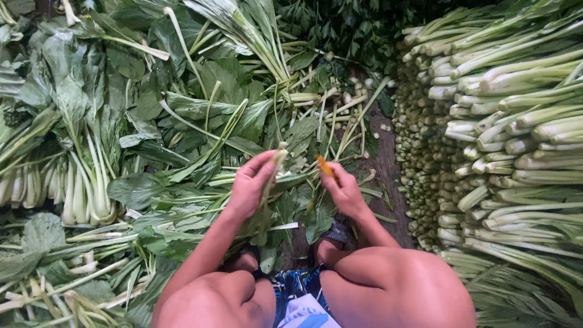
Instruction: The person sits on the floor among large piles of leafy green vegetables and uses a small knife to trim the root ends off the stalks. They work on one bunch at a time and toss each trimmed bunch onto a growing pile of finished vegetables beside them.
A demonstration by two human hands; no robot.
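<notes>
My left hand [250, 183] grips a leafy green stalk [274, 169], its pale cut end pointing up and its leaves hanging below my palm. My right hand [344, 189] holds a small orange-handled tool [326, 166], probably a knife, a short way to the right of the stalk's end. Both hands hover above loose leaves and cut stems on the ground. My bare knees fill the bottom of the view.
A neat stack of trimmed stalks [498, 127] with cut ends facing left fills the right side. Loose leafy greens [91, 140] cover the left and the back. A strip of dark ground [384, 164] with stem scraps runs between them.
</notes>
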